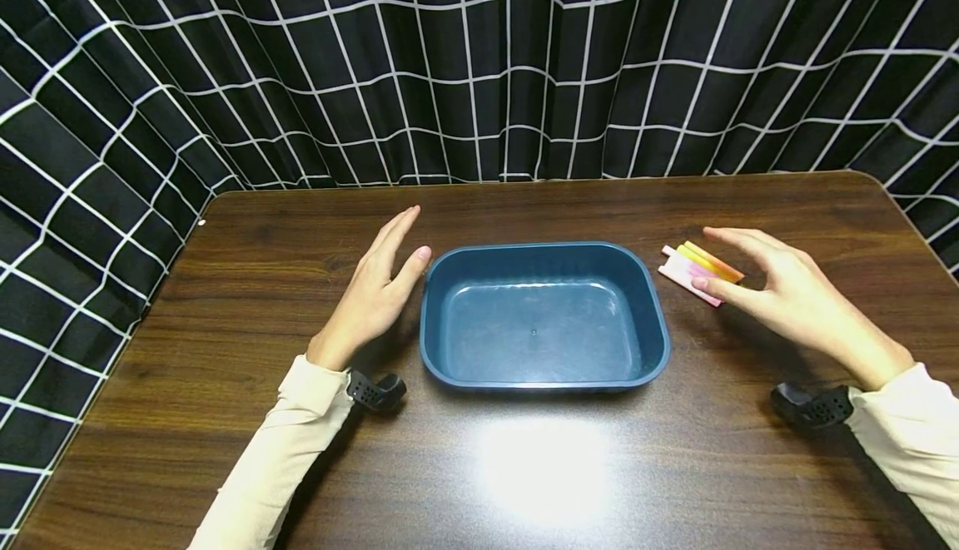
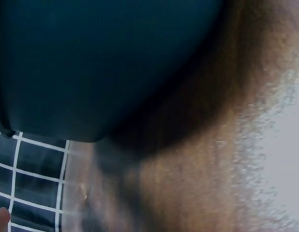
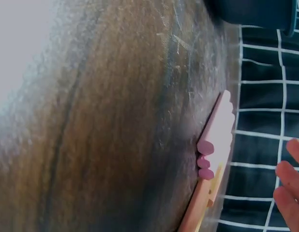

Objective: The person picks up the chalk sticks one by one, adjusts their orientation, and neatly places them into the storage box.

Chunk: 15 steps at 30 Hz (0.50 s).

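Note:
A blue rectangular plastic tub (image 1: 534, 350) stands in the middle of the table, with nothing inside it. My left hand (image 1: 375, 292) hovers beside its left wall, fingers straight and thumb raised, holding nothing. To the right of the tub lies a small bunch of chalk-like sticks (image 1: 693, 271) in pink, yellow and orange. Over their right end is my right hand (image 1: 787, 288), thumb and fingers apart; whether the thumb touches them I cannot tell. In the right wrist view the pink sticks (image 3: 215, 130) lie side by side, and several fingertips (image 3: 290, 179) show apart from them.
The brown wooden table (image 1: 300, 242) has a glare spot (image 1: 547, 471) in front of the tub. A black cloth with a white grid (image 1: 479, 59) hangs behind the table and along its left side. Both wrists wear black bands (image 1: 812, 407).

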Motion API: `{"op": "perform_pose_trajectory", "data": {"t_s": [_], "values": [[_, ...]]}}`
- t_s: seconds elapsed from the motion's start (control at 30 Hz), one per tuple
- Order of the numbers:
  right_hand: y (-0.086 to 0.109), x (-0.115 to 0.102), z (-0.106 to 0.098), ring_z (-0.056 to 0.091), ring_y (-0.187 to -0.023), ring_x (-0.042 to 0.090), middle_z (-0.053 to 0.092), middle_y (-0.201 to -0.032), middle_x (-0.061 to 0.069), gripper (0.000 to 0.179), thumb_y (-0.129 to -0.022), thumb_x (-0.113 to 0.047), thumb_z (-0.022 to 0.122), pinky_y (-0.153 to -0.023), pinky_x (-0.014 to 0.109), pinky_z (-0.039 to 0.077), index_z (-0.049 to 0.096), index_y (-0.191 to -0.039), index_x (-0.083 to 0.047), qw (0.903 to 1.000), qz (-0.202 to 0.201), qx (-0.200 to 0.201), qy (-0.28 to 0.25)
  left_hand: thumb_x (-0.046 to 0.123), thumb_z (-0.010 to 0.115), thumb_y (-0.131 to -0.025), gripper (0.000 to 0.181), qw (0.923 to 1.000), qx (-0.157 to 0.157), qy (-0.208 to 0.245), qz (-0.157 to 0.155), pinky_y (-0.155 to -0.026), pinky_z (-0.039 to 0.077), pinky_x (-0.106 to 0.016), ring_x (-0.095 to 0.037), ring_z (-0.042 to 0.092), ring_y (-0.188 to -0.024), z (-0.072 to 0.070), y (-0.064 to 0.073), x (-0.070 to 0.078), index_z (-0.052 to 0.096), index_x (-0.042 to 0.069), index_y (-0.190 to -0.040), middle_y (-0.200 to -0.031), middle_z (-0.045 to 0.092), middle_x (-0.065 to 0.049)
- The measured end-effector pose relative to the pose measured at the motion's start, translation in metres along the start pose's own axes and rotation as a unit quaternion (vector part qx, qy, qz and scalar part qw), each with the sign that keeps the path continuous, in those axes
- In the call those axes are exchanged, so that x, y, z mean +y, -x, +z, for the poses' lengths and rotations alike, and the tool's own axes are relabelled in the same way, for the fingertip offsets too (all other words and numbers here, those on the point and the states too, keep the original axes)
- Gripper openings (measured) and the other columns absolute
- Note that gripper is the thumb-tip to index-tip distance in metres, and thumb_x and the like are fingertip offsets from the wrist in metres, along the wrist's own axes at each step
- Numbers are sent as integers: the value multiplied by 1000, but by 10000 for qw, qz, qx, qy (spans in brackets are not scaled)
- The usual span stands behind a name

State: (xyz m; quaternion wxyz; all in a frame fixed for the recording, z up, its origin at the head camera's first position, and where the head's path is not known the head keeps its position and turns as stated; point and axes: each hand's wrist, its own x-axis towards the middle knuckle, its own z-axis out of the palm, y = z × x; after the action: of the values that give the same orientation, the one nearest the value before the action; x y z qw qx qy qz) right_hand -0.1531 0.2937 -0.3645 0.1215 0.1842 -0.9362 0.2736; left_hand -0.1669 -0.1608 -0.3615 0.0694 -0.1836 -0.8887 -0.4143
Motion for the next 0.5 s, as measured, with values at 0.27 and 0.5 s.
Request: {"op": "perform_pose_trajectory", "data": {"t_s": [0.27,0.5], "values": [[2,-1,5,50,-103,-10,68,-124,18,56,-80,-20,82,-81,5,32,63,-132,-8,9999,-44,-103,19,27,46,-105,55,9996,-205,198,-3,-123,24,-43,-21,31,-150,4,5,-2,31,14,-156,-161,34,-7],[3,-1,12,50,-96,-10,69,-120,20,54,-80,-18,83,-78,4,36,65,-128,-4,9995,-237,-198,44,28,47,-104,54,9988,-414,265,-63,-123,26,-45,-22,33,-149,8,9,0,34,15,-155,-160,36,-6]]}}
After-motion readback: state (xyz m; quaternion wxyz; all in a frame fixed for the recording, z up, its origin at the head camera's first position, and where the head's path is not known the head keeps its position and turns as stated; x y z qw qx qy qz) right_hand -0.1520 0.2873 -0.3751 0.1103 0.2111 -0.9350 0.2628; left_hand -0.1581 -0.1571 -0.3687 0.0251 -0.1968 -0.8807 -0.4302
